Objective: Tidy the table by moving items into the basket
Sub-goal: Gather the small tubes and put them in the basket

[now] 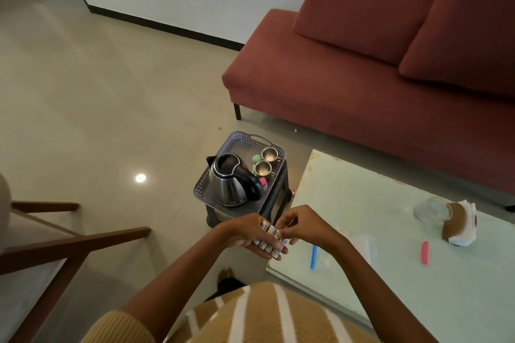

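With kettle [228, 183] and two cups [269, 154] already in the basket [245, 138], the left hand [245, 231] holds small white cylinders [271, 234] just off the tabletop [362, 203]'s near-left corner, the right hand [303, 227] pinching them, while a glass [433, 207], napkins [462, 224], pink clip [425, 252] and zip bag [334, 253] remain.

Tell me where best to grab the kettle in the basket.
Grip the kettle by its black handle, reaching from the table side: it stands upright, the handle arches out that way, and the spout points to the opposite side.
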The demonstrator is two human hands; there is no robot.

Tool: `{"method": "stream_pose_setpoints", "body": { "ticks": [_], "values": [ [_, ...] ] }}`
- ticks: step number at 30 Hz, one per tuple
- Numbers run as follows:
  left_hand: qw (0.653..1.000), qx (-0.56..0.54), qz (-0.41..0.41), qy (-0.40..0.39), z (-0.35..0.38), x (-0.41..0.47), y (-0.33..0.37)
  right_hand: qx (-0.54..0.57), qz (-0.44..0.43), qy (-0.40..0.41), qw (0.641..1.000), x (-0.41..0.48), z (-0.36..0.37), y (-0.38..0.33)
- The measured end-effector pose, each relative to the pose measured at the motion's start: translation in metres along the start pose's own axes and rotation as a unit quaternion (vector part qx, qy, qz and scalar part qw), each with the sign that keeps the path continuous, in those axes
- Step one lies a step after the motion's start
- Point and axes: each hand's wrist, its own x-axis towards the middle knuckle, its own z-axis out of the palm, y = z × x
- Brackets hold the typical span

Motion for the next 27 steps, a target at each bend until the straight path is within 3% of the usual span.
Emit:
{"method": "stream_pose_setpoints", "body": {
  "ticks": [9,12,22,27],
  "values": [
    [0.998,0.06,-0.015,-0.017,-0.085,-0.033,-0.016,0.062,0.048,-0.021,0.997,0.05,0.045,-0.061],
    [0.999,0.027,-0.005,-0.039,-0.131,-0.054,-0.021,0.097,0.051,-0.004,0.994,0.076,0.067,-0.09],
    [0.992,-0.105,0.07,0.0,-0.248,-0.091,-0.016,0.234,0.057,0.121,0.963,0.137,0.076,-0.16],
    [0.976,-0.182,0.081,0.086,-0.279,-0.084,-0.022,0.329,0.073,0.22,0.915,0.161,0.054,-0.162]
  ]
}}
